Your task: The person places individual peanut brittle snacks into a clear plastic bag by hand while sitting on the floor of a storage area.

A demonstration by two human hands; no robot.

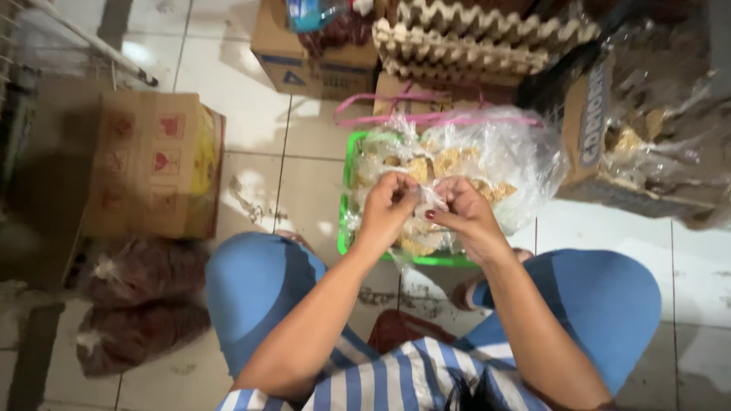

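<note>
Left hand (388, 204) and right hand (459, 207) each pinch, in a tight grip, a small clear bag (423, 199) held between them over the green basket (352, 164); its long axis cannot be told. Two dark sacks (141, 304) lie on the floor (251, 114), three egg trays (472, 38) stacked beyond

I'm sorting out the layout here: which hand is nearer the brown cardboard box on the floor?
Left. The left hand is on the side of the cardboard box; the right hand is beyond it, farther away.

I see both hands, left hand (388, 209) and right hand (466, 213), pinching a small clear bag (426, 199) over a green basket (349, 199) of bagged snacks; cardboard box (156, 164) left, egg trays (472, 38) behind.
</note>
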